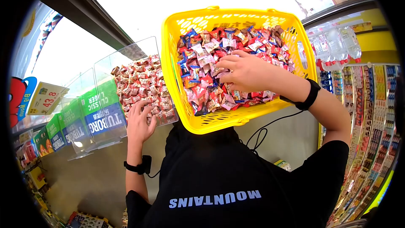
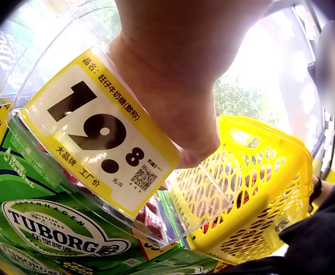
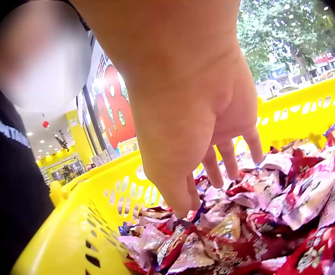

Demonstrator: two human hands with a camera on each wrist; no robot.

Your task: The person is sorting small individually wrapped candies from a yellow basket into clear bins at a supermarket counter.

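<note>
A yellow basket (image 1: pixel 192 122) is filled with small wrapped candies (image 1: pixel 206 59) in red, pink and blue. The right hand (image 1: pixel 249 71) reaches over them with its fingers spread; in the right wrist view the fingertips of that hand (image 3: pixel 196 126) touch the candies (image 3: pixel 270 195). Left of the basket, a clear bin holds red-and-white wrapped candies (image 1: pixel 143 84). The left hand (image 1: pixel 141 122) rests on these near the front edge, fingers loosely bent. In the left wrist view the left hand (image 2: pixel 173 97) is behind a price tag (image 2: pixel 98 134), its fingers hidden.
Green and blue beer cartons (image 1: pixel 101 105) stand under and beside the clear bin. Another price card (image 1: pixel 44 98) is at the far left. Bottles (image 1: pixel 333 46) and shelves of small packs (image 1: pixel 365 122) are on the right. A black cable (image 1: pixel 257 139) hangs below the basket.
</note>
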